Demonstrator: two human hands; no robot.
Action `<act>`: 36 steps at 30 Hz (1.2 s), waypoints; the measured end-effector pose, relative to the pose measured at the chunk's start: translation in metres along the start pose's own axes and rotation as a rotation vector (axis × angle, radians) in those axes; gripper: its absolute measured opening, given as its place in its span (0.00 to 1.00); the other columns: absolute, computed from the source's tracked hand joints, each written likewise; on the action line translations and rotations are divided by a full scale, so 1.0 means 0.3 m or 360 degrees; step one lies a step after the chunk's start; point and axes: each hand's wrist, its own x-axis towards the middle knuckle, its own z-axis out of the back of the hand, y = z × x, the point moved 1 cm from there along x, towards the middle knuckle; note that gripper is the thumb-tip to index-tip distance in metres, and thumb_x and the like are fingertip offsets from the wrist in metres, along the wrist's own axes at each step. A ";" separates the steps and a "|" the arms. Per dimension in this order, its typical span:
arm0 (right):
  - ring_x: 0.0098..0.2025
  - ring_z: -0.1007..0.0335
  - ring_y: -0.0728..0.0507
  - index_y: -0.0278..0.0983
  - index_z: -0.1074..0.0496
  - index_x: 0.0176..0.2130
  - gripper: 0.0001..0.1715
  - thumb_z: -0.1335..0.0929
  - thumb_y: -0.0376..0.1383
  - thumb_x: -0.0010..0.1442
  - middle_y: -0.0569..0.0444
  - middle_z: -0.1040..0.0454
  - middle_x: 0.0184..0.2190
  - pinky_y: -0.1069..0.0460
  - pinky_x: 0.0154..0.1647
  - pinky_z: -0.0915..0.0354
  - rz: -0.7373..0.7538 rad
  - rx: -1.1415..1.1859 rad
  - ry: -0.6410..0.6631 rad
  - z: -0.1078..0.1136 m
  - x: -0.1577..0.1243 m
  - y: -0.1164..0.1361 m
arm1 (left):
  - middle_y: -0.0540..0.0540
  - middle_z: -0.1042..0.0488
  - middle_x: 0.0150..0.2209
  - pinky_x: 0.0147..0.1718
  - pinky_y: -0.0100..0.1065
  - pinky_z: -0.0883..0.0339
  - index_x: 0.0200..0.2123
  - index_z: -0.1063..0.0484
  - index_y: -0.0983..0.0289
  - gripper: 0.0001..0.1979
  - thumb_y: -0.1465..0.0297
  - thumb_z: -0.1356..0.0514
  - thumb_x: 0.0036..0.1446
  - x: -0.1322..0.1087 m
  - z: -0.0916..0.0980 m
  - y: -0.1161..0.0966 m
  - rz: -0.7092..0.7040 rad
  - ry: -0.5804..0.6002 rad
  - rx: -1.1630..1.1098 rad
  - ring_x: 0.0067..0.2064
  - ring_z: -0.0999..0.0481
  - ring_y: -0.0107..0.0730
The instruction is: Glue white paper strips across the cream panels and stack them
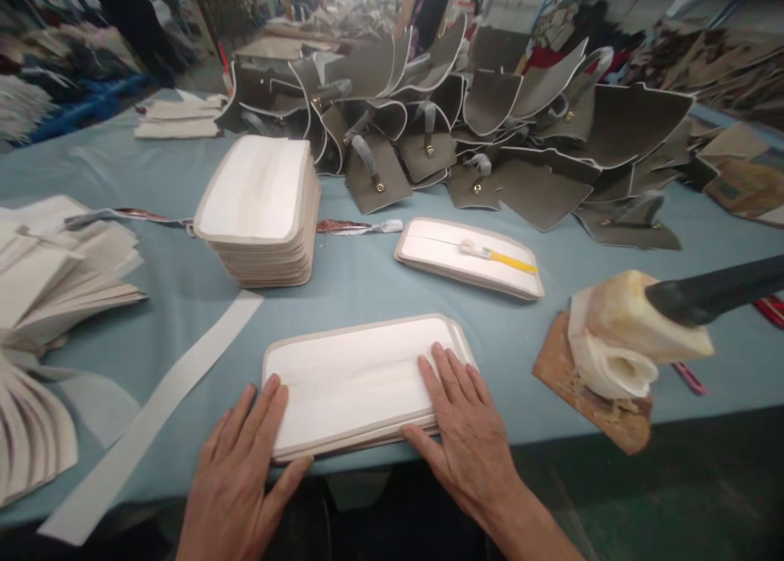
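Note:
A short stack of white rounded-rectangle panels with beige edges (pixel 361 381) lies at the table's front edge. My left hand (pixel 245 463) is against its left end, fingers stretched out and thumb at the near corner. On the right end rests my right hand (pixel 462 422), its fingers spread over the top panel and its thumb along the near edge. Neither hand grips anything that I can see. Beyond the stack lies a smaller pile of narrow panels (pixel 429 247), with a yellow-handled brush (pixel 511 260) on top.
A tall stack of panels (pixel 257 189) stands behind. Grey-brown bag pieces (pixel 429 128) cover the back. At right, a glue-smeared container with a black handle (pixel 630 332) sits on a brown board (pixel 594 406). Loose beige pieces (pixel 42 283) and a white strip (pixel 165 398) lie left.

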 end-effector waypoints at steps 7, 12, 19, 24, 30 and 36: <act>0.73 0.48 0.29 0.29 0.42 0.71 0.47 0.35 0.57 0.68 0.36 0.46 0.74 0.34 0.72 0.52 -0.0055 -0.0035 -0.0072 -0.020 -0.009 -0.005 | 0.58 0.42 0.74 0.66 0.47 0.46 0.75 0.53 0.60 0.34 0.54 0.52 0.71 -0.008 -0.007 0.011 0.0002 -0.0030 -0.0012 0.72 0.42 0.50; 0.73 0.48 0.29 0.29 0.40 0.71 0.47 0.34 0.57 0.67 0.37 0.45 0.73 0.34 0.72 0.52 -0.0074 -0.0010 -0.0110 -0.034 -0.012 -0.012 | 0.56 0.37 0.71 0.62 0.48 0.39 0.75 0.53 0.56 0.31 0.59 0.53 0.73 -0.010 -0.008 0.038 -0.0014 -0.0059 0.0017 0.69 0.37 0.48; 0.73 0.47 0.30 0.30 0.38 0.70 0.47 0.34 0.58 0.67 0.38 0.45 0.73 0.34 0.72 0.53 -0.0073 -0.0009 -0.0115 -0.037 -0.014 -0.023 | 0.57 0.36 0.71 0.62 0.52 0.39 0.75 0.52 0.56 0.33 0.57 0.50 0.71 -0.013 -0.019 0.030 0.0003 -0.0090 0.0080 0.68 0.36 0.53; 0.72 0.44 0.29 0.26 0.37 0.69 0.48 0.34 0.59 0.68 0.35 0.42 0.72 0.34 0.72 0.52 -0.0093 0.0010 -0.0089 -0.027 -0.006 -0.020 | 0.59 0.31 0.68 0.60 0.51 0.35 0.70 0.42 0.60 0.29 0.57 0.50 0.71 -0.028 -0.033 0.028 0.0066 -0.0158 0.0115 0.66 0.33 0.53; 0.71 0.42 0.30 0.25 0.36 0.68 0.46 0.33 0.57 0.68 0.33 0.39 0.70 0.34 0.71 0.49 -0.0088 0.0031 -0.0168 -0.031 0.002 -0.012 | 0.61 0.25 0.62 0.61 0.53 0.32 0.59 0.27 0.62 0.22 0.60 0.49 0.70 -0.039 0.026 0.067 0.0157 -0.0232 0.0122 0.65 0.30 0.53; 0.71 0.42 0.29 0.25 0.36 0.68 0.48 0.34 0.59 0.68 0.32 0.40 0.70 0.33 0.71 0.48 -0.0090 0.0010 -0.0213 -0.051 -0.003 -0.009 | 0.64 0.37 0.71 0.67 0.52 0.41 0.74 0.51 0.63 0.35 0.57 0.48 0.70 0.071 0.058 -0.142 -0.0136 -0.0284 0.0087 0.72 0.39 0.50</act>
